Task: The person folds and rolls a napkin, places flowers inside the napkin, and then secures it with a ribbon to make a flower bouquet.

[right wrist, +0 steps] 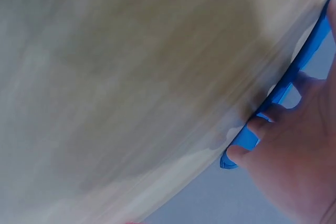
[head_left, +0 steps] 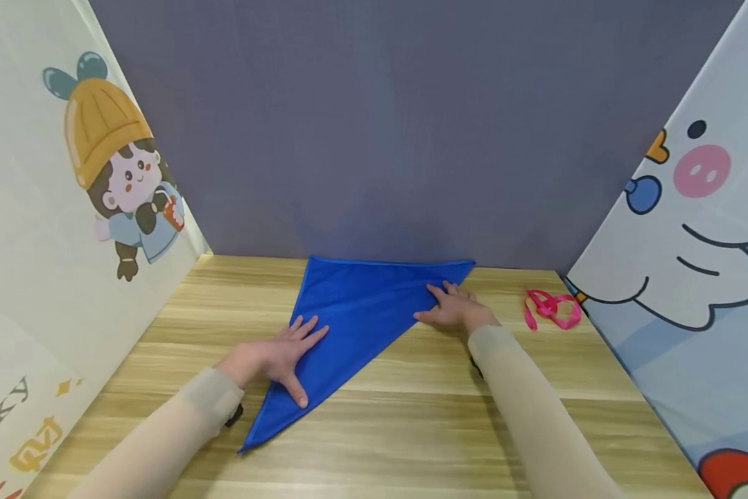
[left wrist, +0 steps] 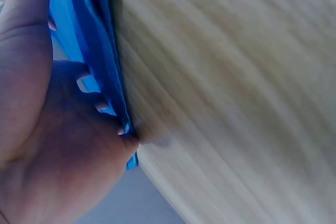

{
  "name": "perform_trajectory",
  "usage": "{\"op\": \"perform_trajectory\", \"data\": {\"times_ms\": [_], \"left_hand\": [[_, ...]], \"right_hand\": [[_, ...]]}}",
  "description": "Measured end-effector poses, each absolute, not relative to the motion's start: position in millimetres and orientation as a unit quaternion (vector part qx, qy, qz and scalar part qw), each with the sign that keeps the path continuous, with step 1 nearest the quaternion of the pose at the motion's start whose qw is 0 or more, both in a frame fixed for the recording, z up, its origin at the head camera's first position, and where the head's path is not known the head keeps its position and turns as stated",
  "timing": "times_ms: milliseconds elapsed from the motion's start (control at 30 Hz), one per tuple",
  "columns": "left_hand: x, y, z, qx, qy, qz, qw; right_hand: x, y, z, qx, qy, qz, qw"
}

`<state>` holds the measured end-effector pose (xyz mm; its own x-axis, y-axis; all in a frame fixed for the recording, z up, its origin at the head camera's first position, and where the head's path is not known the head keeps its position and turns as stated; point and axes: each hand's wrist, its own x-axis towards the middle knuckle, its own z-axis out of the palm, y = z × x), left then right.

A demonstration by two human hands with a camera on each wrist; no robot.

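A blue cloth [head_left: 361,312] lies on the wooden table as a triangle, apparently folded, its long slanting edge toward the person. My left hand [head_left: 283,355] rests on the cloth's left part with fingers and thumb spread. On the right part, near the far right corner, my right hand [head_left: 453,307] presses with its fingers spread. In the left wrist view the left hand [left wrist: 68,135] has its fingertips on the blue cloth [left wrist: 94,40]. From the right wrist, the fingertips of the right hand [right wrist: 294,145] touch the cloth's edge [right wrist: 291,74].
A loosely looped pink ribbon [head_left: 551,309] lies on the table [head_left: 423,430] to the right of the cloth. A grey panel [head_left: 374,132] stands behind the table. Printed panels with cartoon figures flank it on the left [head_left: 24,208] and the right [head_left: 723,277].
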<state>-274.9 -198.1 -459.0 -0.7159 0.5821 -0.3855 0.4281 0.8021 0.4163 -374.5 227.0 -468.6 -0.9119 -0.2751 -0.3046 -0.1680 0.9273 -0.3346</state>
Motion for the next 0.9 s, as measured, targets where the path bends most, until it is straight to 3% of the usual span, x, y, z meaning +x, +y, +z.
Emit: {"op": "perform_trajectory", "data": {"times_ms": [900], "left_hand": [[-272.8, -166.3, -460.6, 0.273, 0.923, 0.108, 0.248]], "right_hand": [[-368.9, 257.1, -463.9, -0.108, 0.968, -0.148, 0.172]]}}
